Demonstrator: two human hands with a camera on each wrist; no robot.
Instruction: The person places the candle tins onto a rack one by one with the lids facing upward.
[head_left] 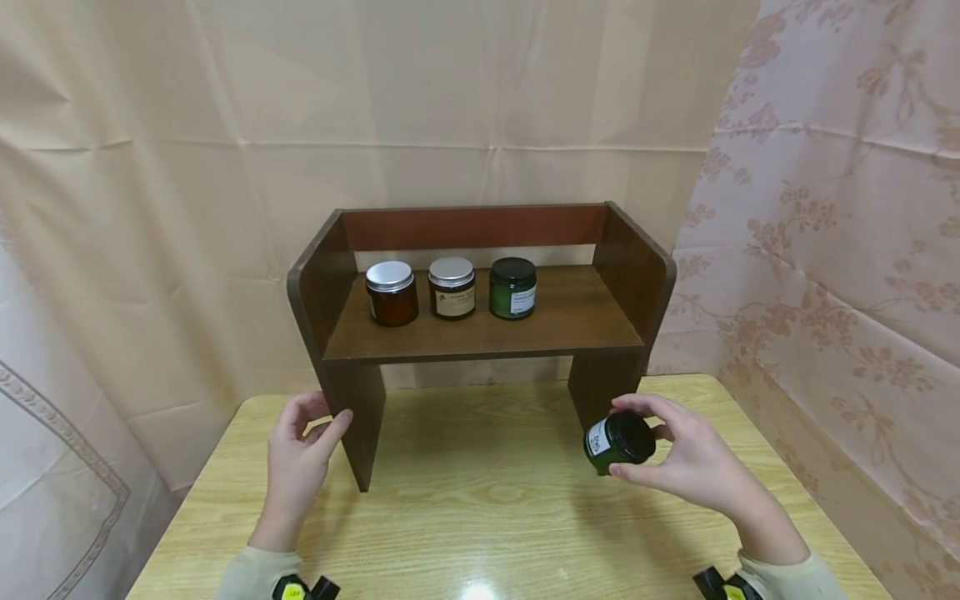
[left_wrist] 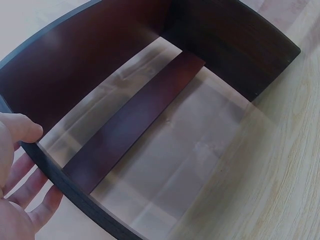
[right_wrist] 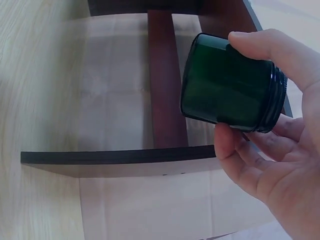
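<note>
My right hand [head_left: 693, 454] holds a green glass jar [head_left: 611, 442] with a black lid and white label, thumb on one side and fingers on the other. The jar is tilted in front of the right leg of a dark brown wooden shelf [head_left: 480, 354]. In the right wrist view the jar's green glass [right_wrist: 225, 82] shows close up, its lid end toward the palm. My left hand [head_left: 300, 458] grips the front edge of the shelf's left side panel [left_wrist: 85, 200], thumb at the inner side and fingers round the outside.
On the shelf board stand an amber jar [head_left: 393, 304] and a labelled brown jar [head_left: 453, 300], both with silver lids, and another green jar [head_left: 512, 292] with a black lid. The shelf stands on a light wood table [head_left: 480, 517]. Curtains [head_left: 187, 208] hang behind and beside it.
</note>
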